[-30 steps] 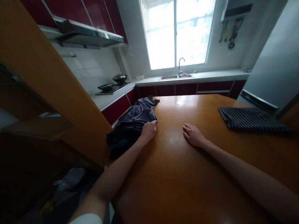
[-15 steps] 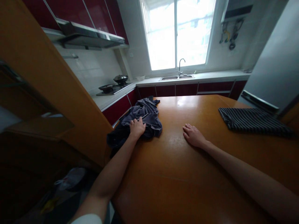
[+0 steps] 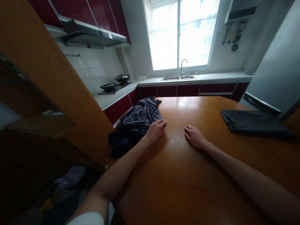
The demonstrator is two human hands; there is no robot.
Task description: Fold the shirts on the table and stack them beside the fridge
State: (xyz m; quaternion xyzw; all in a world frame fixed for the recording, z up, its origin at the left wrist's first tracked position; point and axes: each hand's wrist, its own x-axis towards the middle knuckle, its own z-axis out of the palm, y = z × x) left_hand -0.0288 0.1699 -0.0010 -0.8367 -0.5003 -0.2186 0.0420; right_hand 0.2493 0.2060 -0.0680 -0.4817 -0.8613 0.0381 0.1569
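A crumpled dark grey-blue garment [image 3: 133,116] with white piping and small buttons lies in a heap on the left side of the wooden table [image 3: 178,168]. At its right edge is my left hand [image 3: 155,131], palm down, with its fingers loosely bent and pointing right past the cloth. It covers part of the garment's edge, and no cloth shows lifted in it. My right hand [image 3: 195,136] lies flat on the tabletop, fingers stretched out, holding nothing. Farther right is a folded black cloth with pale stripes [image 3: 254,122].
A wooden cabinet side [image 3: 77,106] stands close on the left. Beyond the table are a stove with a wok [image 3: 122,78] and a pan [image 3: 107,87], and a sink [image 3: 171,78] below the window. At right rises a refrigerator [image 3: 274,65].
My left hand has moved right from the middle of the garment to its right edge. The white-piped strip it was touching now lies uncovered. My right hand stays in place.
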